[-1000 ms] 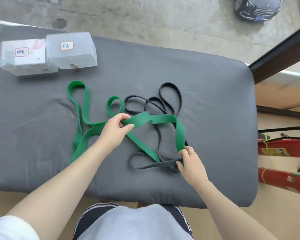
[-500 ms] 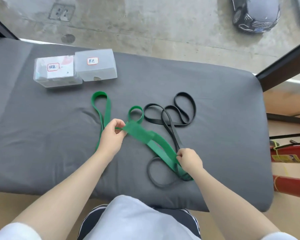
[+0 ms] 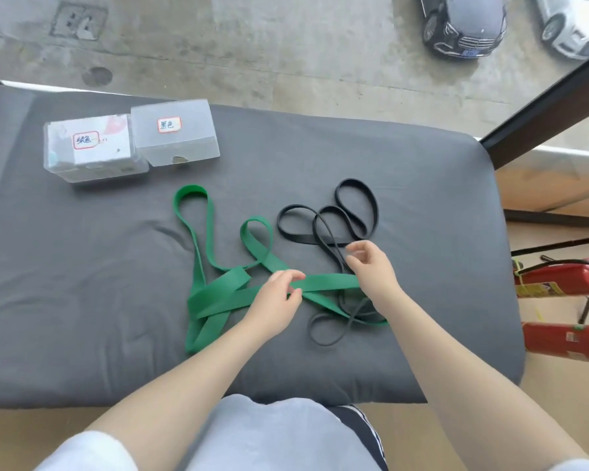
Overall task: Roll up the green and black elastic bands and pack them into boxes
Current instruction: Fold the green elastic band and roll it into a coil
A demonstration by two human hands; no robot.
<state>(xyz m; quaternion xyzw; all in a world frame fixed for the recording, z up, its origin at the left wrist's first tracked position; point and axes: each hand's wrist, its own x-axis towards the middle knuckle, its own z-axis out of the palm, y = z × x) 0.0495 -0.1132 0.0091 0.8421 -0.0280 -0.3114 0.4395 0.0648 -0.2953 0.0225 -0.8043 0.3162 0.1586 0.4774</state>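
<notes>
Change: half a second ago the right hand [image 3: 371,266] pinched the green band [image 3: 218,294] near its lower end; now it has let go and hovers over the black band [image 3: 340,232], while the green strap has slumped flat onto the tabletop [image 3: 82,300].
Left hand: the left hand [image 3: 279,300] stays on the green band at the centre of the tabletop, thumb and fingertips curled round the strap where two runs cross.
Right hand: fingers loosely spread and slightly bent, holding nothing that I can see; whether a fingertip touches the black cord I cannot tell.
Meaning: my reading is that the green band is being untangled from the black one before rolling; no roll has been started and both boxes look unfilled.
Green band: wide, flat, matte strap, limp, lying in folds from 9 o'clock to 4 o'clock of the left hand, with two loops toward 11 and 12 o'clock.
Black band: narrow, thin, rubbery cord in several loops at 1 o'clock, one loop trailing to 5 o'clock under the green strap.
Boxes: two translucent plastic boxes with red-framed labels, touching side by side at 10 o'clock, the green-label box [image 3: 92,147] left of the black-label box [image 3: 174,130].
Tabletop: covered in soft grey cloth, lightly creased.
</notes>
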